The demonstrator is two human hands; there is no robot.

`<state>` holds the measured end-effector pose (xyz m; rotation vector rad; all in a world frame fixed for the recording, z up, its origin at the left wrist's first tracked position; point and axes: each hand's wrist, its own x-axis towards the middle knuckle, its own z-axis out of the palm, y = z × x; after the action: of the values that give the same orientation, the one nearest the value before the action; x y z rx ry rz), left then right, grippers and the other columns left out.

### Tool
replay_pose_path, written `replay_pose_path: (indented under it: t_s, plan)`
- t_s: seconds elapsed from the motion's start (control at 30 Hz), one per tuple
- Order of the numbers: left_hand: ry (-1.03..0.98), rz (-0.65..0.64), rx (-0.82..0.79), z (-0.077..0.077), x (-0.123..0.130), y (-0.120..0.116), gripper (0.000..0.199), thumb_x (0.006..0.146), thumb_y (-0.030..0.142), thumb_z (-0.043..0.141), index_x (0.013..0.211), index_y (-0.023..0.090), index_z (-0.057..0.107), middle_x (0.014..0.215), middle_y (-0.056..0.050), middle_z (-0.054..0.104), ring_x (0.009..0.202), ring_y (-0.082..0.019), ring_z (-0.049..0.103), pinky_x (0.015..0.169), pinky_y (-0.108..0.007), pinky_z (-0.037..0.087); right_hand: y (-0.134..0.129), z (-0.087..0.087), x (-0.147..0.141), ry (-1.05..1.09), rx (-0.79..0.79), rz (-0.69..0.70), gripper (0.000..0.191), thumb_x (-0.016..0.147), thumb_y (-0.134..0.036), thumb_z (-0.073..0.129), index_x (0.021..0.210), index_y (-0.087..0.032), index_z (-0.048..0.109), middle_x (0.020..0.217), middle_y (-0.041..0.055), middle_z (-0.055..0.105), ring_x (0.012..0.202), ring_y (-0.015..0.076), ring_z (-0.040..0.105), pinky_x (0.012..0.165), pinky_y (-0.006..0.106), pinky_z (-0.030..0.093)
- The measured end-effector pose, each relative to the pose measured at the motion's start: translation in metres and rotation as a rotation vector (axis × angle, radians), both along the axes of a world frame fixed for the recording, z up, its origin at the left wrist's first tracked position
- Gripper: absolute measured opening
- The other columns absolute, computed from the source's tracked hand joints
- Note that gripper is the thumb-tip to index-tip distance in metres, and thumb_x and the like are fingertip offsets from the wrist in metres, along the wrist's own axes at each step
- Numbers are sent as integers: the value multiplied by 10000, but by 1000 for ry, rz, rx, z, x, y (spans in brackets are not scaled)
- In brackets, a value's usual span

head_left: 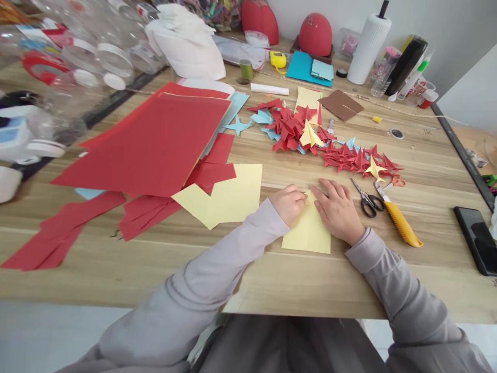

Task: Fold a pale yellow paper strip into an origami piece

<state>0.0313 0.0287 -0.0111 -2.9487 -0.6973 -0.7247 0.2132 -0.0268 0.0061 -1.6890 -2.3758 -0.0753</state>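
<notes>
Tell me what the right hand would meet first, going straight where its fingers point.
Beyond the yellow sheet, the right hand would probably meet the pile of folded red paper; which piece first is unclear.

The yellow sheet (306, 239) is smooth, matt paper; the red sheets (155, 150) and the folded stars (289, 128) are matt paper too, crisp at the edges; the table (295, 285) has a smooth, wood-grained top with a faint sheen; the 2 sleeves (217, 264) are soft, matt cloth, wrinkled along the arms; the scissors (364, 196) have metal blades and black plastic handles; the cutter (402, 223) has a yellow plastic grip; the phone (476, 238) has a glossy black face; the bottles (83, 54) are clear, shiny plastic.
</notes>
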Motion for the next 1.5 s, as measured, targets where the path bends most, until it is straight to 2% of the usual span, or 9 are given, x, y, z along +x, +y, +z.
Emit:
replay_pose_path:
  t_s: [0.3, 0.53, 0.63, 0.83, 1.07, 1.33, 1.5]
  plan:
    - [125, -64, -1, 5, -1, 4, 308, 877, 66, 390, 824, 119, 689, 944, -100, 707, 904, -165, 625, 806, -308, 518, 0, 0, 0, 1, 3, -9, 421, 937, -296, 365, 1339, -234, 470, 1386, 125, 452, 1249, 295, 386, 1009, 481, 301]
    - [91, -107, -38, 2, -3, 9, 336, 892, 75, 363, 818, 111, 688, 913, -106, 706, 899, -167, 625, 821, -322, 529, 1, 0, 0, 8, 5, -29, 428, 931, -297, 374, 1342, -210, 457, 1382, 110, 469, 1247, 287, 394, 1015, 458, 301]
    - [73, -82, -54, 1, -3, 8, 313, 882, 86, 383, 845, 116, 693, 935, -113, 703, 930, -185, 614, 833, -350, 534, 1, 0, -1, 32, 6, -40, 442, 927, -298, 388, 1353, -188, 430, 1369, 113, 487, 1248, 279, 401, 1015, 451, 305]
    - [90, -2, 38, 0, 1, 6, 247, 845, 84, 436, 836, 109, 681, 1084, -133, 676, 1003, -204, 613, 898, -370, 517, 2, 0, -1, 13, 13, -35, 374, 925, -297, 400, 1271, -222, 519, 1367, 108, 488, 1245, 284, 407, 1009, 460, 314]
    - [69, -40, 76, 1, 2, 6, 229, 835, 55, 444, 849, 66, 672, 1009, -150, 698, 973, -214, 629, 885, -335, 519, 1, -1, -1, 12, 31, -32, 386, 927, -299, 393, 1281, -216, 524, 1363, 111, 495, 1240, 289, 415, 1007, 467, 315]
    - [65, -27, 41, 3, 0, 6, 232, 840, 67, 443, 878, 89, 672, 1034, -131, 697, 981, -208, 622, 876, -331, 526, 2, -1, -1, 68, 25, -54, 423, 919, -310, 413, 1312, -162, 464, 1346, 115, 518, 1243, 278, 421, 1020, 444, 296]
    - [65, -18, 89, 3, 1, 5, 242, 863, 83, 425, 882, 80, 665, 1025, -128, 700, 965, -205, 628, 871, -322, 525, 2, 1, -1, 47, 12, -54, 370, 919, -311, 415, 1260, -197, 504, 1351, 97, 516, 1240, 276, 425, 1016, 440, 294]
